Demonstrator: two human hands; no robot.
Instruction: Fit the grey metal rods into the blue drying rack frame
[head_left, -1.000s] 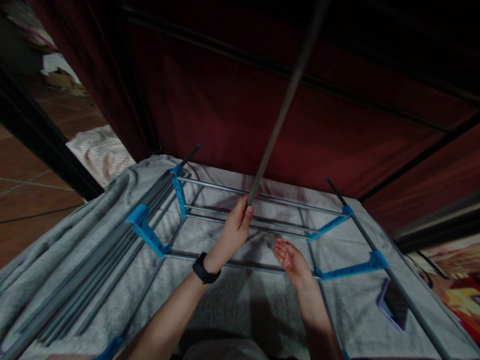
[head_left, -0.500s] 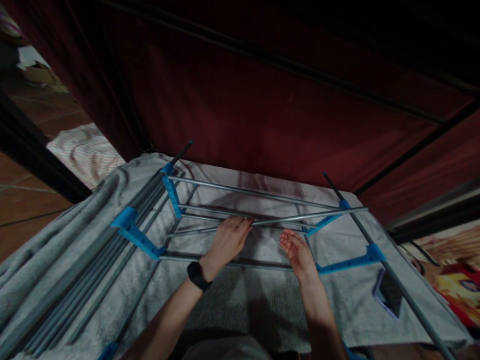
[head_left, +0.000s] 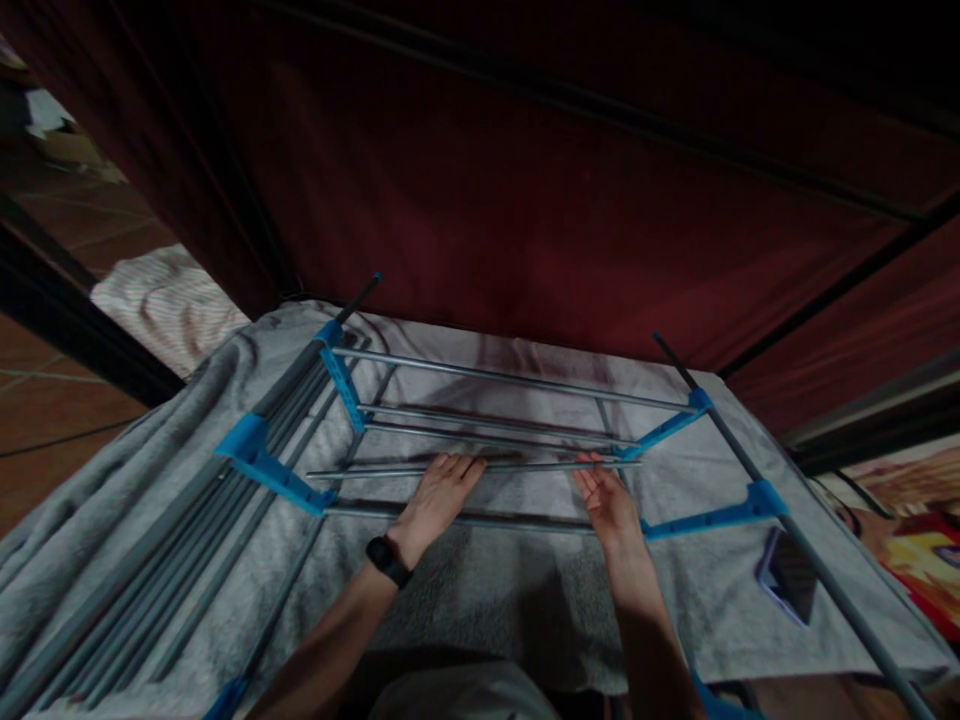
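My left grip (head_left: 441,492) holds rod (head_left: 532,467), long axis running sideways past right grip (head_left: 606,502), open, palm up; near bracket (head_left: 709,522) just right of that grip.

The rod (head_left: 529,467) is smooth, faintly shiny metal — so are the tubes (head_left: 184,560) along the left edge of the blanket (head_left: 487,585), itself matt, fleecy cloth. The brackets (head_left: 259,458) look like matt plastic; the phone (head_left: 790,577) near the right edge — smooth, glossy.
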